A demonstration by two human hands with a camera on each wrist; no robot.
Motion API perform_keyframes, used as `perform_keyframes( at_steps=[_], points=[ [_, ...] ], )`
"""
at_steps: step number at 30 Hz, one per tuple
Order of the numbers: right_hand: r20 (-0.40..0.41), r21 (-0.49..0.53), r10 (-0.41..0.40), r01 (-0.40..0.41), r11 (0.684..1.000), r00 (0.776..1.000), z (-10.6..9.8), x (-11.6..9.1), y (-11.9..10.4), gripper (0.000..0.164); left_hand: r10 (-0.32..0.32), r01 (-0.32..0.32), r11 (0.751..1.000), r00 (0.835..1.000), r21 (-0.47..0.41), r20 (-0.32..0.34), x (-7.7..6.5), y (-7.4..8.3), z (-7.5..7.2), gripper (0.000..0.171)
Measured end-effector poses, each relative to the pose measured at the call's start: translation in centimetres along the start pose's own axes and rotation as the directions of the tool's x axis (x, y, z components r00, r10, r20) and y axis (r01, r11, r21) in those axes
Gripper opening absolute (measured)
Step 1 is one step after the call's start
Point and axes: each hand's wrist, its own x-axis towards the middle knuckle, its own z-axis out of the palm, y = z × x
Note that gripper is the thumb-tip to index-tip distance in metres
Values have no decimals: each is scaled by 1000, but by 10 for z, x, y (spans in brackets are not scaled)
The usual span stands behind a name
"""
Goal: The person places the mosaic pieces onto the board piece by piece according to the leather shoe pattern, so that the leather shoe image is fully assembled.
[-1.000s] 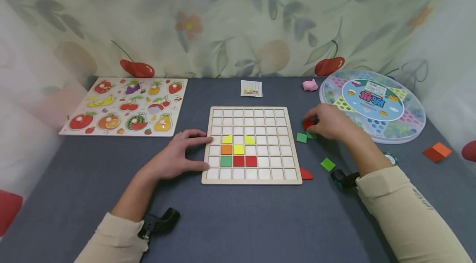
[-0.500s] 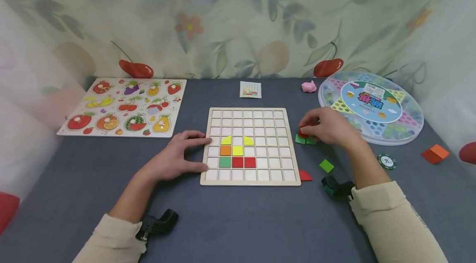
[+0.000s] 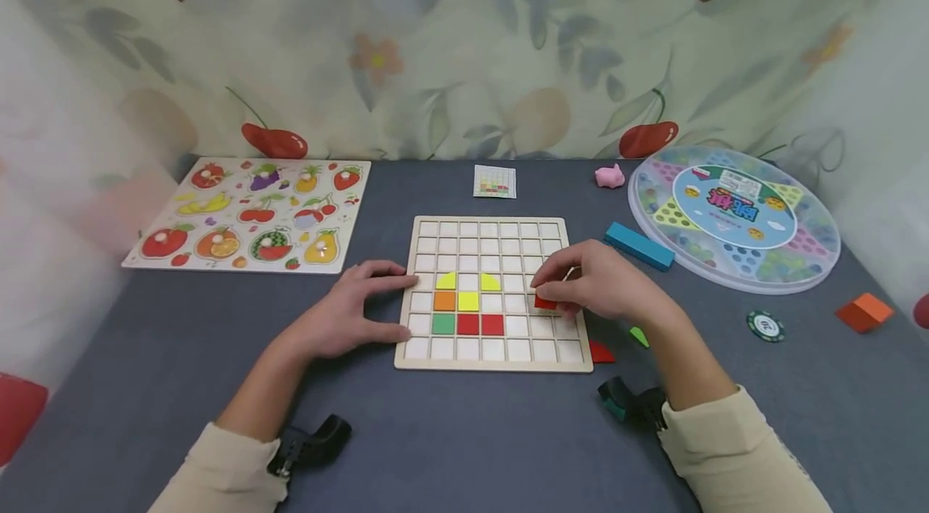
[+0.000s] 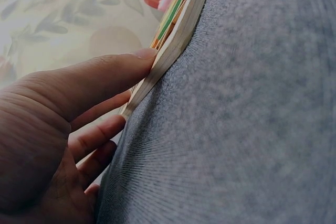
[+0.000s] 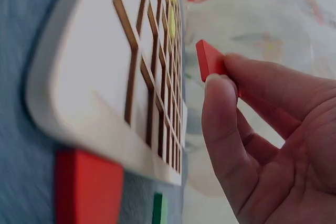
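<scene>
A pale wooden grid board (image 3: 493, 366) lies in the middle of the table. Several coloured pieces fill some of its cells, among them a green square (image 3: 443, 324), an orange square (image 3: 444, 301) and two yellow rounded pieces. My left hand (image 3: 341, 307) rests at the board's left edge, its straight thumb and fingertips touching the rim. Between thumb and fingers my right hand (image 3: 606, 279) pinches a red square tile (image 5: 210, 59), raised over the board's right part in the head view. In the left wrist view the thumb (image 4: 121, 69) presses against the wooden side.
Just right of the board lie a red curved piece (image 3: 601, 352) and a green tile (image 3: 639, 336). Farther out are a blue block (image 3: 639, 245), a round game box (image 3: 820, 255), a chip (image 3: 765, 326) and an orange block (image 3: 864, 311). Behind stands a pattern card (image 3: 495, 181); left, a fruit puzzle (image 3: 243, 214).
My right hand has picked up the red tile from beside the green tiles and carried it left over the board, uncovering the blue block. The left hand stays at the board's edge.
</scene>
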Motion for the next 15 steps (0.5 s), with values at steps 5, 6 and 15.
perform_keyframes(
  at_steps=[5, 6, 15],
  points=[
    [74, 23, -24, 22, 999, 997, 14, 5, -4, 16, 0, 0, 1000, 1000, 0, -4, -3, 1, 0, 70],
    [84, 23, -30, 28, 999, 996, 16, 5, -4, 15, -2, 2, 1000, 1000, -1, -6, -3, 1, 0, 70],
    [119, -17, -61, 63, 998, 991, 20, 5, -7, 11, 2, -2, 1000, 1000, 5, -2, 0, 0, 0, 71]
  ],
)
